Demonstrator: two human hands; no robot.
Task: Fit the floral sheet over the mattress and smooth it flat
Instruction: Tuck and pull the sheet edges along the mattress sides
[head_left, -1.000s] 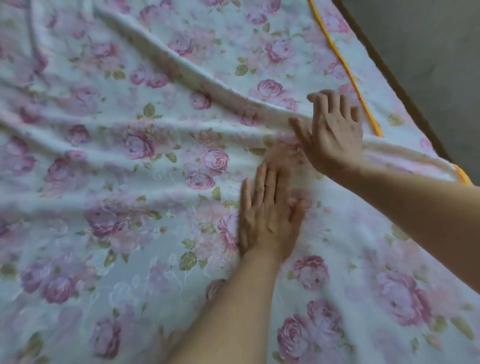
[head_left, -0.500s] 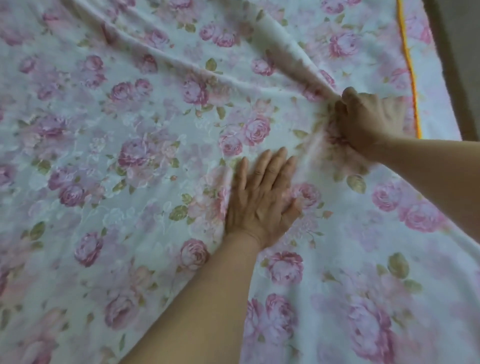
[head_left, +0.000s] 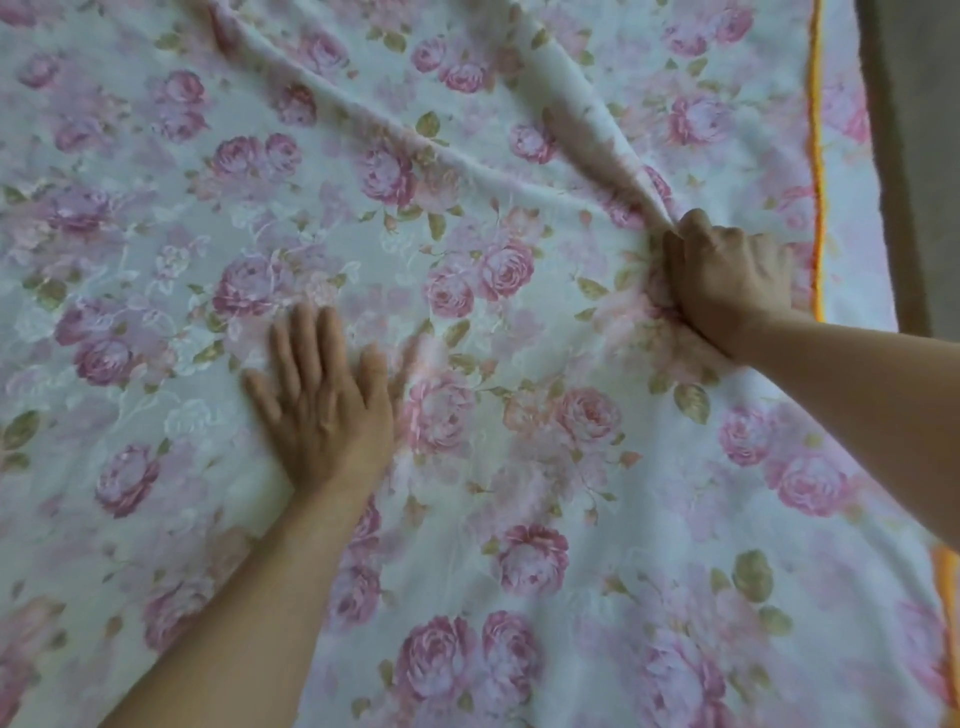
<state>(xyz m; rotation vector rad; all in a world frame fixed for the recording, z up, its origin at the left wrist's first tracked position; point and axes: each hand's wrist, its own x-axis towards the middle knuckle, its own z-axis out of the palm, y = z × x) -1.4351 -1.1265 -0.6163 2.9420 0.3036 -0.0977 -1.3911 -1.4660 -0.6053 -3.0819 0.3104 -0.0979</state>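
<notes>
The floral sheet (head_left: 467, 218), white with pink roses and green leaves, covers almost the whole view. My left hand (head_left: 327, 400) lies flat on it with straight, spread fingers, left of centre. My right hand (head_left: 727, 280) grips a bunched fold of the sheet at the right. Raised creases run from that fist up and to the left across the cloth. The mattress itself is hidden under the sheet.
An orange trim line (head_left: 815, 156) runs down the sheet near its right edge, and shows again at lower right (head_left: 943, 587). Beyond the edge lies grey floor (head_left: 919, 130).
My right hand went from lying open on the sheet to gripping a fold of it. My left hand slid left across the cloth, staying flat. The creases now converge on the fist.
</notes>
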